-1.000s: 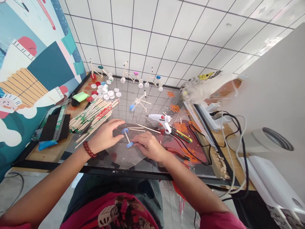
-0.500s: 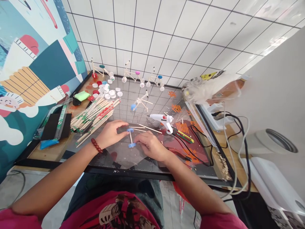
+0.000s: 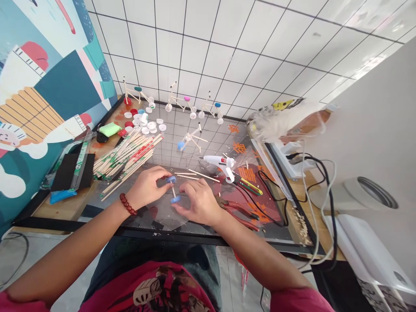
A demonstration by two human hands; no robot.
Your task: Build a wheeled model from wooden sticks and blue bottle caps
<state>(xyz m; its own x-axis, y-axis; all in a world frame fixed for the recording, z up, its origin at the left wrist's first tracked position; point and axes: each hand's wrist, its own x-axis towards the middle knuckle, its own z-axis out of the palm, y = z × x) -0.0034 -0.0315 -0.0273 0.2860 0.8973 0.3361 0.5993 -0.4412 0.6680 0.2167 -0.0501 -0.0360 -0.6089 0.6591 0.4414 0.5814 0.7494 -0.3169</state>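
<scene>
Two blue bottle caps joined by a short wooden stick [image 3: 173, 190] stand between my hands, low over the table. My left hand [image 3: 149, 186] pinches the upper blue cap [image 3: 171, 179] between thumb and fingers. Around the lower blue cap [image 3: 175, 199] my right hand [image 3: 199, 201] curves with thumb and fingers apart; its thumb tip is close below that cap, and whether it touches cannot be told. Thin wooden sticks [image 3: 186, 175] lie just beyond my right fingers. A white glue gun [image 3: 221, 162] rests on its side to the right.
A heap of paper-wrapped chopsticks [image 3: 126, 156] and scattered bottle caps [image 3: 151, 125] lie left. Small stick-and-cap bicycles [image 3: 177, 102] stand along the back. A partial stick frame [image 3: 191, 138] sits mid-table. Red-handled pliers [image 3: 242, 212], a yellow-green cutter [image 3: 250, 186] and cables [image 3: 286, 208] are right.
The joined caps have shifted slightly left and tilted. My left hand has closed on the upper cap. My right hand has spread its thumb and fingers around the lower cap.
</scene>
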